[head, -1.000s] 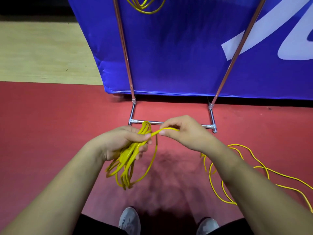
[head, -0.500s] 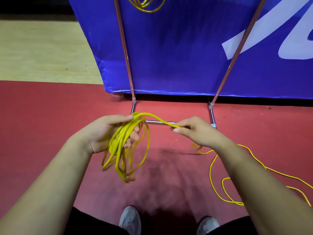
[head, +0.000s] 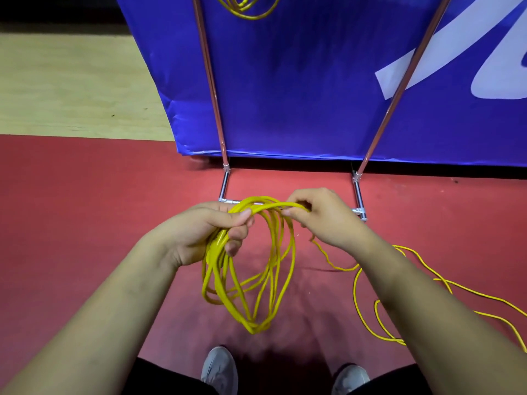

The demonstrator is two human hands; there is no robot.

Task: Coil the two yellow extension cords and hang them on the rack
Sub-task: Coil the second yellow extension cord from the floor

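From the head view, a half-wound yellow extension cord coil (head: 252, 327) hangs between the two hands, over a red floor (head: 85, 209). Its gathered top sits in the left hand (head: 211, 232), and its loops droop below and to the right of that hand, toward the near side. The left hand is closed around the bundle, with fingers curled under it and the thumb laid across the top. The right hand (head: 322, 218), just right of the left one, pinches the topmost strand between thumb and forefinger, and its other fingers are curled in. The two hands are close together at the top of the coil but do not touch.

From under the right hand, a loose run of cord (head: 354, 286) trails down to the floor and wanders off to the right in slack curves.

On the far side stands a metal rack (head: 211, 81) with two slanted copper-coloured uprights on a chrome base, set in front of a blue banner with white lettering (head: 299, 81). A second yellow coil (head: 253, 17) hangs at the top edge between the uprights, and only its lower loops show.

There are two cords, one hung and one in hand. The loops in hand overlap too much to count. A pale wooden floor strip (head: 71, 81) lies at far left, and two grey shoes (head: 219, 369) are at the near edge.
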